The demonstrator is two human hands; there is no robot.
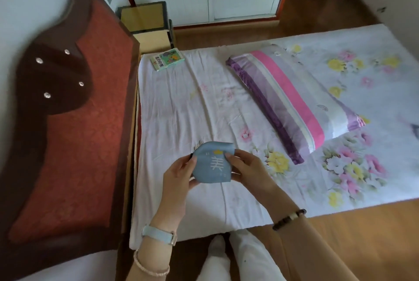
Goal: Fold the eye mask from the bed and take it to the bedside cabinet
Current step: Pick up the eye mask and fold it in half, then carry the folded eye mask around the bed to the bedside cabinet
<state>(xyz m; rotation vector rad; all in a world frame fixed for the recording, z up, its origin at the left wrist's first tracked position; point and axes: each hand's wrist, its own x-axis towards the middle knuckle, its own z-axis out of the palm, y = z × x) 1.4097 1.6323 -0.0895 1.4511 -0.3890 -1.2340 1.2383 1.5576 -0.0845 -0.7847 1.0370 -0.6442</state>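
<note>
A light blue eye mask [213, 163] with a white character and a small yellow crown on it is held above the near part of the bed [181, 108]. It looks folded in half. My left hand [179, 174] pinches its left edge and my right hand [247, 165] pinches its right edge. The bedside cabinet [145, 22], yellow with a dark frame, stands on the far side of the bed by the headboard.
A red and dark brown headboard [65, 122] runs along the left. A striped purple and pink pillow [290, 101] lies across the floral sheet. A small green book [167, 59] sits at the bed's far corner near the cabinet. Wooden floor lies to the right.
</note>
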